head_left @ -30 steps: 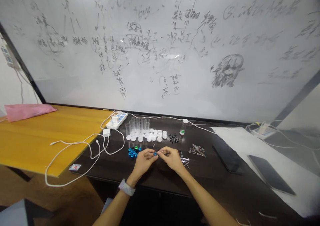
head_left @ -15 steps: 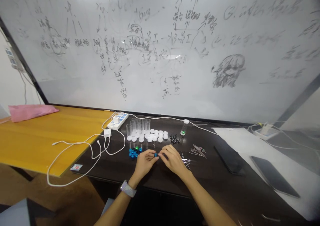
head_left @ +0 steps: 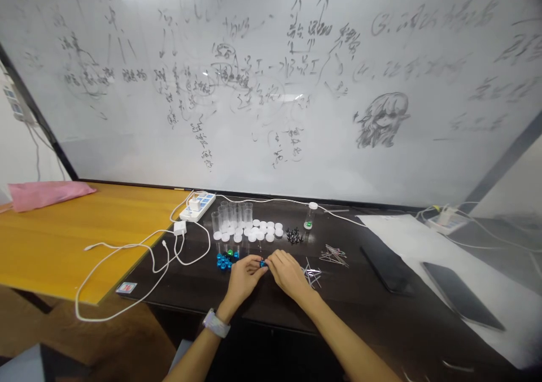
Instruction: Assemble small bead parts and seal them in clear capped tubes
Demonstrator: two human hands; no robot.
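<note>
Bunched more closely than a moment ago, the right hand's (head_left: 291,277) fingers meet the small blue piece (head_left: 263,263) that the left hand (head_left: 243,279) pinches above the dark table (head_left: 347,303); whether they grip it, I cannot tell. Light fingertip pressure and steady wrists suit so tiny a part, the scribbled whiteboard (head_left: 330,167) standing behind

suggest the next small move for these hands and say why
Probably keep the left hand steady and gently seat the blue piece with the right fingertips: both hands meet at it, and a thin stem rises beside it, though the fingers hide whether the parts are joined.
</note>
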